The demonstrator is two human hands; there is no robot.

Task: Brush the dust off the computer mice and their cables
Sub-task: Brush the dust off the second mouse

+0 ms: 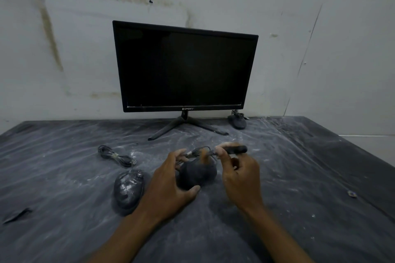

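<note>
The room is dim, with a flat, greyish light and no clear source, so shadows stay soft and faint under the hands. The right hand (239, 168) and the brush (235, 149) it holds are smeared by motion blur. The wide lens bows the desk (299, 177) edges, and the plastic sheet (64, 156) gives weak sheen.

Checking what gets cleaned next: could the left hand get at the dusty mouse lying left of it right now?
Probably yes. The dusty mouse lies just beside the left hand with nothing between them, but that hand holds another mouse and would have to release its grip first.
</note>
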